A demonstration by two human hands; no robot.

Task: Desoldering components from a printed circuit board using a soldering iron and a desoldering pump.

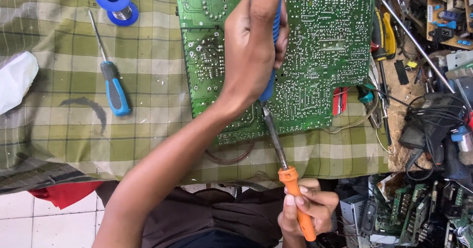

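Two hands work at the counter's near edge: left hand (256,46) clamped on a blue tool (268,88) over the green board (320,56), right hand (308,208) gripping the orange iron (295,194) beneath, tips meeting, no finished joint discernible.

We see no screen and no sign. The one likely package is a white bag (17,79) at the left edge, lying crumpled on the checked cloth (64,130), well apart from the board. At the top right, in the clutter, a small dark part (443,33) carries what may be a pale label; it is too small for us to tell its shape. We can make out no other labels or packs anywhere on the bench.
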